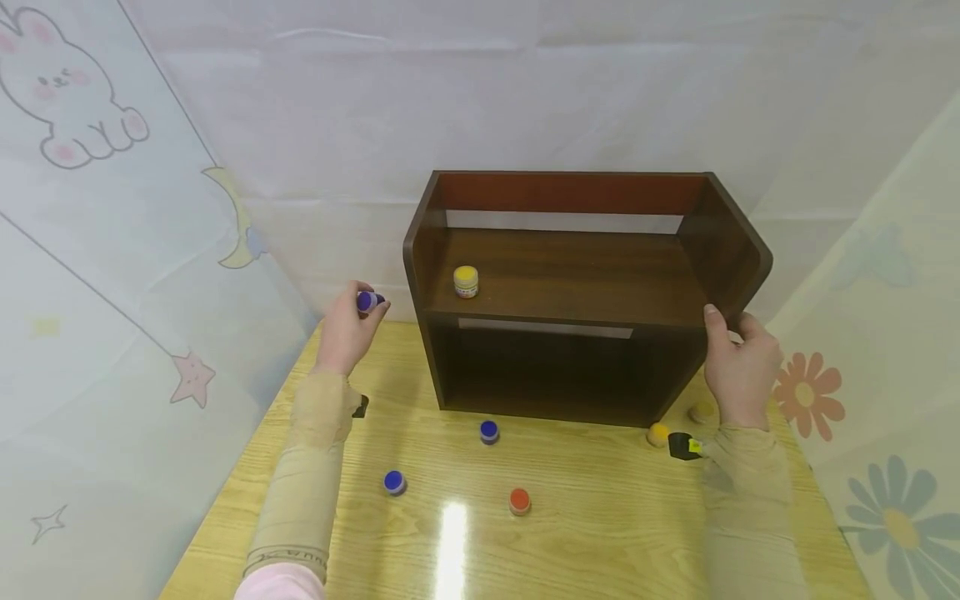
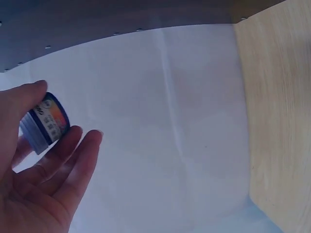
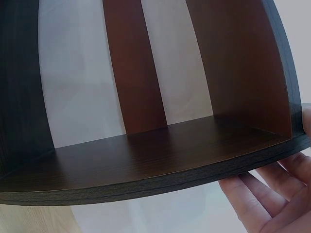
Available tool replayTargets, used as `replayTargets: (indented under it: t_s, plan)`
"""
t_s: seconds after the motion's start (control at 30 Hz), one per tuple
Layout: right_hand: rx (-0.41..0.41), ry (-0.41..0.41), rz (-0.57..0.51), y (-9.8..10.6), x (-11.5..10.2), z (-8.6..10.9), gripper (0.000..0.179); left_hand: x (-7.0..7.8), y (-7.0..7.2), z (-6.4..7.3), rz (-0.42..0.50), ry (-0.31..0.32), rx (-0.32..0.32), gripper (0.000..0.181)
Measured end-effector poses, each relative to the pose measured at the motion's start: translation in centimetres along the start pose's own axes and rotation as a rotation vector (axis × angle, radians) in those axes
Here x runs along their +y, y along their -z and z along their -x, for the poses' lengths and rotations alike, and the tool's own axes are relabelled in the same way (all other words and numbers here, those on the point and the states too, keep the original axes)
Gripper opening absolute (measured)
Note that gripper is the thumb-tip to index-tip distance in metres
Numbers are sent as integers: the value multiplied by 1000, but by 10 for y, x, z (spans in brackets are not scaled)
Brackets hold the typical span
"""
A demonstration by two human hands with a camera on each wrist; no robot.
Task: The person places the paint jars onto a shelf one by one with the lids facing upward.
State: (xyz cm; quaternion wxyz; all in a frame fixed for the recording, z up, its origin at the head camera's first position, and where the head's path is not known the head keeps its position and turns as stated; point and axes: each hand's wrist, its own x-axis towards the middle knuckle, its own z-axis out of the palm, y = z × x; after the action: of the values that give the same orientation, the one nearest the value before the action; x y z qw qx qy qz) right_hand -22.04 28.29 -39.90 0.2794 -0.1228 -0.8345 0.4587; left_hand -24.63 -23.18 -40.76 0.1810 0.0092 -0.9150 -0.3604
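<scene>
And now pinching a blue-purple jar point(image 1: 367, 302) in the left hand point(image 1: 347, 335), fingers point(image 2: 85, 167) clamped around, up off the counter point(image 1: 600, 525), just left of the dark shelf point(image 1: 570, 275)! Gripping the shelf's right edge with the right hand point(image 1: 742, 367). Seemingly at the carrying step, calling next for clearance over the shelf's side. Squat, round, tipped sideways (with a colourful label point(image 2: 51, 119), too).

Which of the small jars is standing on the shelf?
The yellow-lidded jar, on the shelf near its left end. The others in view are on the table, except a blue-lidded jar held in the left hand.
</scene>
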Motion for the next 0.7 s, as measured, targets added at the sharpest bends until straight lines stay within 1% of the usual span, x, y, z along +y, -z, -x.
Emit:
replayTargets:
  t_s: [0.13, 0.37, 0.5, 0.6, 0.7]
  plan:
    - [-2, -10, -6, -1, 1, -1, 47, 8, 4, 0, 33, -56, 85, 36]
    - [-14, -35, 3, 0, 0, -1, 48, 22, 11, -2, 36, -167, 214, 36]
    - [-16, -35, 2, 0, 0, -1, 48, 30, 15, -2, 72, -191, 245, 34]
    - [-10, -23, 5, -1, 1, -1, 47, 34, 18, -3, 95, -207, 251, 33]
    - [-5, -13, 7, -2, 2, -2, 47, 39, 20, -3, 95, -241, 272, 35]
